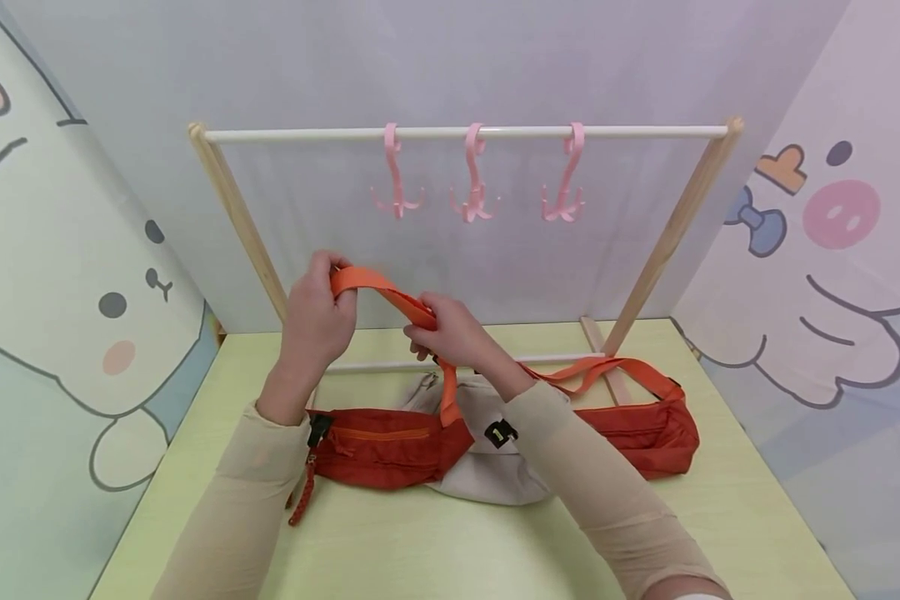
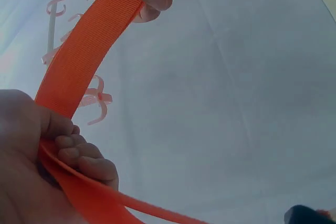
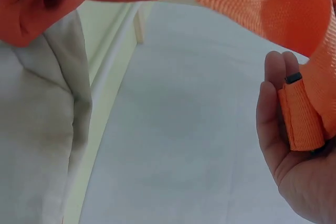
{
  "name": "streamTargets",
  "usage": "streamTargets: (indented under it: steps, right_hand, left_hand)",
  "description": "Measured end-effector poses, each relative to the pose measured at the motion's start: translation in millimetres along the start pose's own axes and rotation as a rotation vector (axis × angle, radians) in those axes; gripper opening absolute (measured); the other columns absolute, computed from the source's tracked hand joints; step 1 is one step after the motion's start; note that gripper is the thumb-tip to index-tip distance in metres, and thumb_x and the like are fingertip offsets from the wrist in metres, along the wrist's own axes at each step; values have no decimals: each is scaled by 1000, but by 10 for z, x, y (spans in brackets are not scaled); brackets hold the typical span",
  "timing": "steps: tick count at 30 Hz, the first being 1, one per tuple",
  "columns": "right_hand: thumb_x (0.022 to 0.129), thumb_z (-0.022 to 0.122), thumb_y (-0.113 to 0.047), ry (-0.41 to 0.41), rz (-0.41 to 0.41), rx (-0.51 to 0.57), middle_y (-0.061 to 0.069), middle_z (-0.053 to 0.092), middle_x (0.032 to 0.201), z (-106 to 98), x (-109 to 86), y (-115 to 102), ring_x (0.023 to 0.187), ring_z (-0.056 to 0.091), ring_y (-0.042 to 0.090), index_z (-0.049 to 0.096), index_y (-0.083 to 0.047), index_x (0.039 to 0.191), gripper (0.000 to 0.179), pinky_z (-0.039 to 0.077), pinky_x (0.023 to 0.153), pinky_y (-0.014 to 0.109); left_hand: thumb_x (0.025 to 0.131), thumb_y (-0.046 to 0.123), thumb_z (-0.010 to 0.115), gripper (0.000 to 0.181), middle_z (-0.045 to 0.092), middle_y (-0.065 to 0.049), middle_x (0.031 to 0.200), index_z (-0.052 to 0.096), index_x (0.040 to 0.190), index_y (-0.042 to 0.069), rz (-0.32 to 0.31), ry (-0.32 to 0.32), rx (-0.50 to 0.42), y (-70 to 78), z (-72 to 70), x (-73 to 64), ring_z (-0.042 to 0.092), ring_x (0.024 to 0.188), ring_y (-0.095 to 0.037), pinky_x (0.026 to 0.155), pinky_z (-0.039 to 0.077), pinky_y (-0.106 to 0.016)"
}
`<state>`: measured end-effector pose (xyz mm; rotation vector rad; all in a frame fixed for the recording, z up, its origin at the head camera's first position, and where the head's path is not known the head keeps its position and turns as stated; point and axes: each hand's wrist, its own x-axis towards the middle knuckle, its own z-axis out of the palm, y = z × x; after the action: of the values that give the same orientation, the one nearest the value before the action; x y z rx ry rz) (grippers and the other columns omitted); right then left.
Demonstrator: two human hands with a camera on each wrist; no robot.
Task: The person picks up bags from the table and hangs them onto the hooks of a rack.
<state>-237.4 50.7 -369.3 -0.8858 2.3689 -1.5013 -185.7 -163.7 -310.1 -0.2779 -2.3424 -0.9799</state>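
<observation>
Two hands stretch an orange webbing strap in the air between the table and the rail. The left hand curls its fingers round the strap's left end, where the strap doubles over. On the other side, the right hand grips the strap; in the right wrist view a folded orange webbing end with a black clip lies in its palm. From the right hand the strap hangs down to a red waist bag with an orange zip. A beige bag with a black buckle lies beside it, partly hidden by the right forearm.
Behind the hands, a wooden-legged rack with a white rail bears pink hooks. At the right of the yellow table lies another red bag with a looping orange strap. A white lower bar runs behind the bags.
</observation>
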Motion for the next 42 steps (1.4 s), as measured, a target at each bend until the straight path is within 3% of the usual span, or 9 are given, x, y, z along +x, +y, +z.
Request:
streamTargets:
  steps: [10, 16, 22, 32, 42]
  right_hand:
    - [106, 67, -14, -83, -44, -93, 8, 70, 82, -97, -164, 11, 70, 71, 30, 66, -9, 108, 5, 60, 64, 38]
    - [109, 63, -21, -110, -41, -141, 7, 67, 72, -198, -273, -19, 62, 65, 28, 65, -13, 98, 14, 53, 55, 37]
    - [111, 60, -31, -98, -72, -75, 8, 65, 72, -286, -330, -108, 62, 64, 26, 62, -18, 113, 13, 53, 52, 40]
    - [113, 56, -29, 55, -226, -80, 3, 65, 70, -395, -385, -332, 59, 66, 21, 68, -18, 110, 17, 59, 59, 42]
    - [112, 56, -18, 309, -290, -128, 1, 75, 95, -484, -332, -534, 68, 72, 12, 71, -8, 118, 19, 61, 70, 33]
  left_hand:
    - [104, 3, 45, 22, 53, -13, 75, 58, 120, -1, -50, -21, -2, -8, -92, 24, 41, 59, -29, 56, 34, -40]
    - [106, 6, 47, 22, 54, -13, 79, 59, 123, 0, -85, -21, -11, 17, -212, 42, 42, 60, -30, 57, 34, -40]
    - [106, 9, 48, 22, 55, -11, 80, 61, 124, 3, -104, -28, 3, 39, -335, 51, 44, 60, -27, 57, 37, -37]
    - [103, 7, 51, 20, 56, -12, 81, 64, 118, 4, -85, -18, 1, 97, -544, 108, 46, 63, -27, 55, 39, -33]
    - [98, 2, 58, 21, 57, -11, 82, 64, 118, 2, 2, -26, 3, 119, -629, 220, 46, 64, -27, 56, 37, -32]
